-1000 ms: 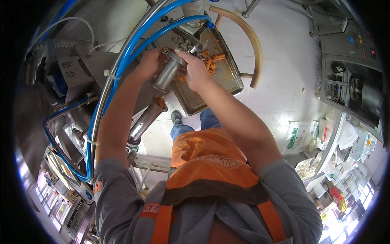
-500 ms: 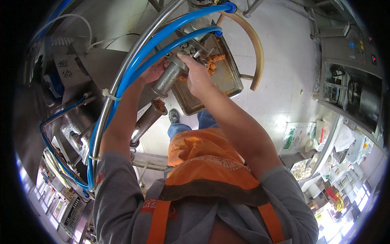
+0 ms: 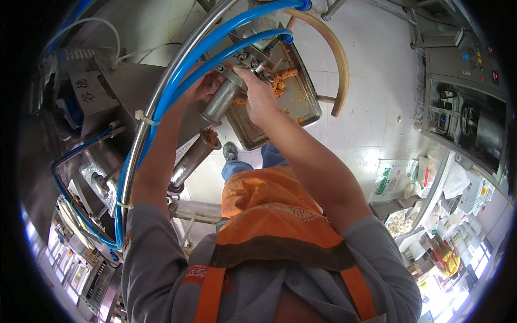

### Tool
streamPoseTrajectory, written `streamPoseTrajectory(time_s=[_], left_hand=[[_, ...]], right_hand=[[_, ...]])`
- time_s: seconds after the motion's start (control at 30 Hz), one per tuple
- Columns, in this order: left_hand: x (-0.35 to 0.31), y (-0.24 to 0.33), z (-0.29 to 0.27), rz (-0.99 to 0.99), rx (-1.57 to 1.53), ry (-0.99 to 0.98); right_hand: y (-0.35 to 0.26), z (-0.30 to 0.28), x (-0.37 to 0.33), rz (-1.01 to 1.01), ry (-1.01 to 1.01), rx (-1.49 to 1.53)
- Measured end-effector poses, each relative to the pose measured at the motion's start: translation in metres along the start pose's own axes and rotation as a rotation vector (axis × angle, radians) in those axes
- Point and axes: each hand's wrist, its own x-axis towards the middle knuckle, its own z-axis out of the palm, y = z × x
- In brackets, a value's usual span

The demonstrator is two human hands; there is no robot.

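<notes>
A short metal cylinder with a flanged top [image 3: 219, 103] slants under a machine fitting with bolts. My right hand [image 3: 259, 96] is closed round the right side of its flange, thumb on top near the fitting. On the other side, my left hand [image 3: 202, 89] has its fingers curled against the flange; blue hoses hide part of it. Just below the cylinder's lower end, a second metal tube [image 3: 191, 163] slants the same way, its open mouth packed with orange-brown filling [image 3: 210, 136]. A small gap shows between the two.
Below the fitting, a metal tray [image 3: 305, 119] holds crumbly orange-brown filling [image 3: 279, 86]. Blue hoses [image 3: 177, 89] and a bent steel pipe [image 3: 161, 102] cross in front of my left forearm. A curved tan bar [image 3: 340, 59] stands right of the tray. A control cabinet [image 3: 467, 107] is at far right.
The picture has shifted slightly. Both hands stay on the flanged cylinder, with only a small shift of my fingers. The lower tube appears slightly further left at its bottom end.
</notes>
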Motion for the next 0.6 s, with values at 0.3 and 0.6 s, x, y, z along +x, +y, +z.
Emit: streamPoseTrajectory(time_s=[0.3,0.6], left_hand=[[0.026,-0.011,-0.022,-0.121,-0.105,-0.122],[0.016,-0.007,0.016,-0.014,0.141,0.304]], right_hand=[[0.005,0.001,-0.001,0.03,0.01,0.055],[0.005,0.006,0.0,-0.011,-0.004,0.144]])
